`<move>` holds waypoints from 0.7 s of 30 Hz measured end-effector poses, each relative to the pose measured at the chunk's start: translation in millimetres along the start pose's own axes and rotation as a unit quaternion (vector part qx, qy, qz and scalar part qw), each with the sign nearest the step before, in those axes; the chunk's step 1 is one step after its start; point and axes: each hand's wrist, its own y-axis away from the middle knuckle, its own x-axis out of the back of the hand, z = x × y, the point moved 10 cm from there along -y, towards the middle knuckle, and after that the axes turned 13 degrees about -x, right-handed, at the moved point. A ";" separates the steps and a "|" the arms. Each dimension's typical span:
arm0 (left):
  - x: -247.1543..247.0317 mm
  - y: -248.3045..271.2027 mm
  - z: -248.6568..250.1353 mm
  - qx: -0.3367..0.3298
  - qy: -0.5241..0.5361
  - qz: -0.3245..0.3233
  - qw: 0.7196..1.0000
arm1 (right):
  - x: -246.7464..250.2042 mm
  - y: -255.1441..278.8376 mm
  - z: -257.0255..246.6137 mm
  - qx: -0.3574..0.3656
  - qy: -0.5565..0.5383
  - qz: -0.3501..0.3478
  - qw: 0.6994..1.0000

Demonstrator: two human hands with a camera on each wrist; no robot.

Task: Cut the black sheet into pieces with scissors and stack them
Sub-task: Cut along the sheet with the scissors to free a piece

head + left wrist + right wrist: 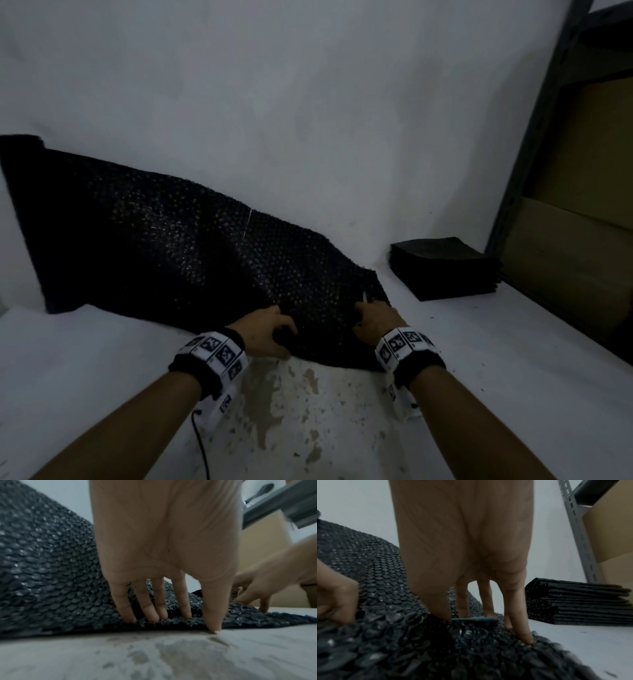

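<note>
A long black bubble-textured sheet (164, 246) leans from the left wall down onto the white table (496, 359). My left hand (274, 334) pinches its near edge, fingers (149, 609) on top and the thumb (212, 615) at the rim. My right hand (371, 318) presses on the sheet's right corner (471, 655) and holds scissors. Their teal handle (474, 619) shows between thumb and fingers, and a pale blade tip (365, 296) pokes out ahead of the hand. A stack of cut black pieces (445, 270) sits to the right, apart from both hands.
A grey metal rack (537, 144) with brown cardboard boxes (589, 212) stands at the right, just behind the stack (582, 604). The tabletop's paint is worn off in a patch (291, 411) between my forearms. A thin black cable (202, 445) hangs by my left wrist.
</note>
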 end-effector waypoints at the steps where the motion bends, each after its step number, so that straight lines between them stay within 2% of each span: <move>1: 0.5 -1.3 0.5 -0.002 0.003 -0.001 1.000 | 0.6 -1.4 0.9 -0.003 -0.004 0.002 1.000; 5: 2.3 -3.0 7.2 -0.008 0.001 -0.015 1.000 | 4.7 -10.0 4.6 -0.010 -0.025 0.013 1.000; 9: -3.2 -2.0 5.4 0.022 0.002 -0.047 0.999 | 5.7 -15.4 6.6 -0.015 -0.016 0.026 0.999; 11: -1.4 -1.6 2.2 0.036 0.004 -0.042 0.998 | 5.8 -18.3 5.0 -0.014 -0.005 0.033 0.999; 14: 8.5 -4.5 0.5 0.040 -0.033 -0.003 0.999 | 6.5 -20.5 3.2 -0.015 0.008 0.039 0.999; 16: 17.9 -9.7 4.4 0.031 -0.082 0.047 0.995 | 7.5 -20.8 4.0 -0.018 0.001 0.044 0.999; 19: 27.9 -21.4 15.7 -0.023 -0.034 0.136 0.990 | 10.6 -20.6 10.1 -0.036 -0.028 0.042 0.998; 20: 26.3 -26.0 17.8 -0.044 -0.008 0.138 0.989 | 11.2 -21.5 12.9 -0.044 -0.037 0.040 0.998; 21: 20.7 -30.4 18.6 -0.056 0.003 0.112 0.992 | 12.1 -22.1 15.1 -0.052 -0.043 0.037 0.997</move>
